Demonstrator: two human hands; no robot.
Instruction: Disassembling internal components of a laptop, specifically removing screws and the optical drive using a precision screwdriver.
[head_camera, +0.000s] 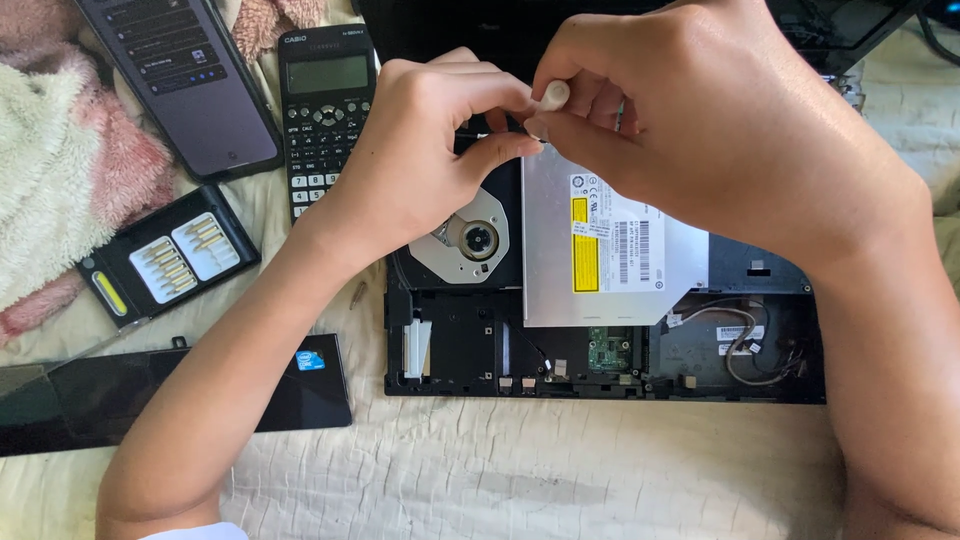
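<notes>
Both hands meet over the optical drive (600, 255), which lies in the opened black laptop chassis (700, 370) on a cream bedsheet (520, 470). Right hand (700, 140): grip pinching a small white tool handle (553, 95) at the drive's top edge. Left hand (430, 160): fingertips pressed together just beside it, touching the drive. Bit case (170, 255), calculator (325, 110), phone (180, 75) lie left.

The drive (610, 250) at centre is showing matt brushed grey metal with paper labels. The laptop base (600, 350) under it is looking like matt black plastic. The cover (180, 390) at lower left is shining glossy black. The sheet (520, 470) is wrinkled cream cloth, and the blanket (60, 150) at upper left is looking fluffy.
</notes>
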